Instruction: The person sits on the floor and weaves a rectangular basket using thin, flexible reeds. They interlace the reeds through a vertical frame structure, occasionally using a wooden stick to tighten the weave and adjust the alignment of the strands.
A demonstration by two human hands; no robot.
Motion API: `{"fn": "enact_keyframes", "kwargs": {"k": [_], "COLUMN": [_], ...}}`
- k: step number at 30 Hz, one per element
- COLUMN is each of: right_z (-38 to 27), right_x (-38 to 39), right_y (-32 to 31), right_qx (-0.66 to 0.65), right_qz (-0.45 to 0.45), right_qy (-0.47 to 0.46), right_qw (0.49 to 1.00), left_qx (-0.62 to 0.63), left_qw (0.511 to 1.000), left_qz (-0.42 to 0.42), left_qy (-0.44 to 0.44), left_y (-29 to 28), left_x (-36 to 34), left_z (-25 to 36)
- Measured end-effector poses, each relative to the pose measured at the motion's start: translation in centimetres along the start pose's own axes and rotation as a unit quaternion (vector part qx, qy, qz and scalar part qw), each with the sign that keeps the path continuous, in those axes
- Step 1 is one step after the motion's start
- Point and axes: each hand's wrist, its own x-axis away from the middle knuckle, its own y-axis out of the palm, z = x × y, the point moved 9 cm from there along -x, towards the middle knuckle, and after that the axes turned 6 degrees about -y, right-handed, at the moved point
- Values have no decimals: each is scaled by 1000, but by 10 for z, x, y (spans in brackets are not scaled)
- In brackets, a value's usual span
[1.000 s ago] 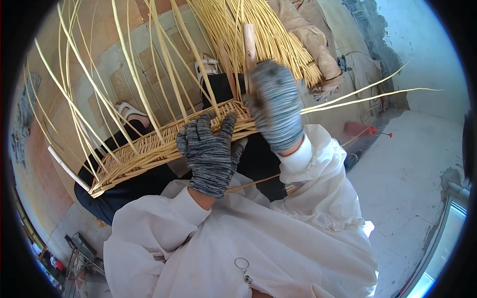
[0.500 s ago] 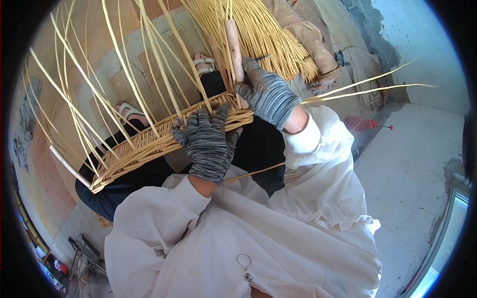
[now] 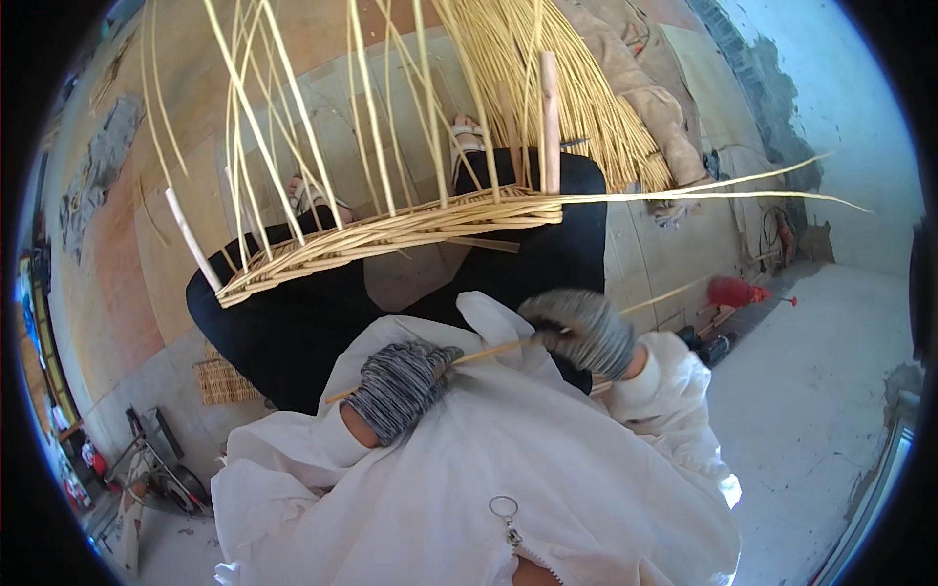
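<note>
A partly woven wicker basket base rests across my knees, with tall willow rods standing up from it and a peeled wooden post at its right end. Two long rod ends stick out to the right from that corner. Nearer my body, a single thin willow rod lies across my lap. My left hand, in a grey striped knit glove, is closed around it. Farther along the same rod, my right hand, gloved alike and slightly blurred, is curled closed on it. Neither hand touches the basket.
A large bundle of willow rods lies on the floor ahead, beside a tan cloth. A red tool is on the floor to the right. Another woven piece sits at my left, with wheeled equipment behind it.
Both hands have left the basket's rim and the post and come back toward my lap, taking hold of a loose willow rod. The basket now sits unheld on my knees.
</note>
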Motion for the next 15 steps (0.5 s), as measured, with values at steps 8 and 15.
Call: {"fn": "enact_keyframes", "kwargs": {"k": [8,15], "right_z": [-16,-48], "right_x": [-17,-22], "right_y": [-23,-23], "right_qx": [42,56], "right_qz": [162,195], "right_qy": [1,-59], "right_qw": [986,977], "left_qx": [-114,109], "left_qw": [944,915], "left_qz": [308,387], "left_qy": [30,-31], "left_y": [-73,-111], "left_x": [58,96], "left_z": [-46,-86]}}
